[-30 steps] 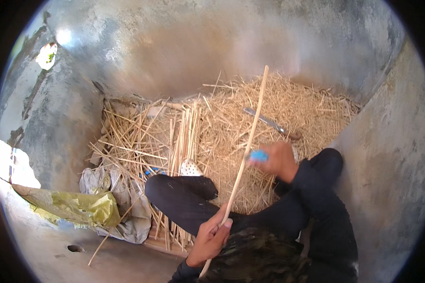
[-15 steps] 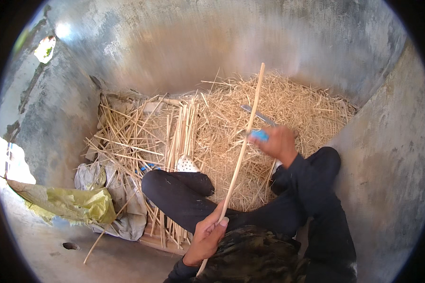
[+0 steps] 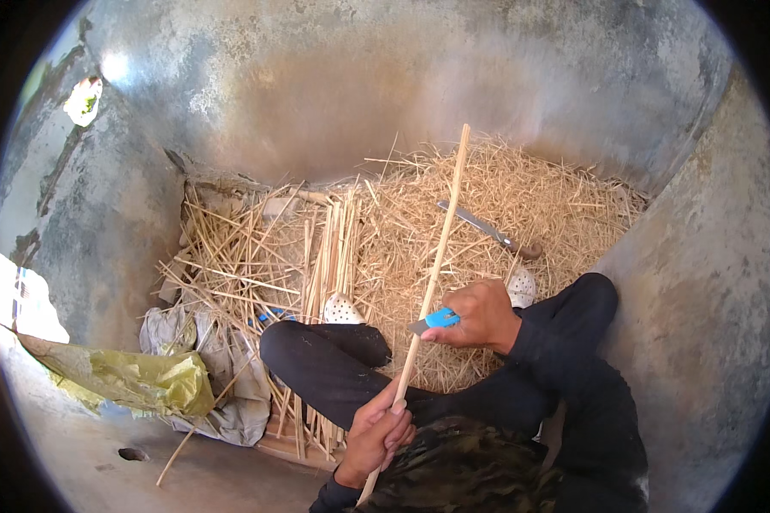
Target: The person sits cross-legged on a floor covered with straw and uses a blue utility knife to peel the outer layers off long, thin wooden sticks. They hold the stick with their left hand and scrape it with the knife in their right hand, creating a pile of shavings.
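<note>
A long, pale wooden stick (image 3: 445, 229), perhaps split bamboo, slants up and away from my lap. My left hand (image 3: 378, 434) is closed round its lower part, near my waist. In my right hand (image 3: 481, 315) is a blue-handled utility knife (image 3: 442, 319). Its grey blade lies against the stick, a little above my left hand. Beyond my right hand, a second knife (image 3: 479, 224) with a long blade and brown handle rests on a heap of pale shavings (image 3: 565, 205).
A bundle of straight sticks (image 3: 334, 239) lies left of the shavings, beside scattered loose ones (image 3: 231, 235). My crossed legs and white perforated shoes (image 3: 342, 309) are close by. Yellow and grey sacking (image 3: 162, 380) lies at the left. Rough concrete walls (image 3: 385, 85) enclose the space.
My right hand has brought the utility knife down along the stick, nearer to my left hand. The stick's far end has shifted slightly left and down.
</note>
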`<move>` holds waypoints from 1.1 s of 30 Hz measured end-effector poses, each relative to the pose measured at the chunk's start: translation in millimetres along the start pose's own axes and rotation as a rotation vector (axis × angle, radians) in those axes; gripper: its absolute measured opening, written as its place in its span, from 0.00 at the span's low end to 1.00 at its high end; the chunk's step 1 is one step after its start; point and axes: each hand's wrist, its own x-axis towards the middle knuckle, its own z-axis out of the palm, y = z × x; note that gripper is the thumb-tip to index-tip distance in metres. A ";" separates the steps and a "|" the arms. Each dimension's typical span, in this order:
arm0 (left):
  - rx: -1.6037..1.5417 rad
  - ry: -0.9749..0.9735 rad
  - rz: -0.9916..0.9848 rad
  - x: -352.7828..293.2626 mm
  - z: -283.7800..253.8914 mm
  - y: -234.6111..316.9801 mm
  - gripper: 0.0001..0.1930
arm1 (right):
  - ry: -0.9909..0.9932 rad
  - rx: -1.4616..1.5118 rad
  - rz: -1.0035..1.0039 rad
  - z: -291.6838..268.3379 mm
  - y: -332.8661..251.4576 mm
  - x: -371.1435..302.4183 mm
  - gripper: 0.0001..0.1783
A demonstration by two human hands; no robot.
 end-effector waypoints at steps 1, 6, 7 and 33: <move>0.022 0.031 0.003 1.7 2.0 -0.4 0.27 | -0.006 -0.011 -0.054 -1.6 -5.4 -0.7 0.40; 0.039 -0.007 0.032 6.1 6.1 10.1 0.26 | 0.107 0.004 -0.064 -3.5 10.5 22.9 0.41; 0.050 -0.002 0.044 7.1 6.6 12.2 0.26 | 0.118 -0.008 -0.082 -3.5 10.5 27.1 0.40; 0.059 0.049 -0.023 -4.5 -20.9 -18.6 0.27 | -0.103 -0.096 0.466 17.4 87.4 25.9 0.42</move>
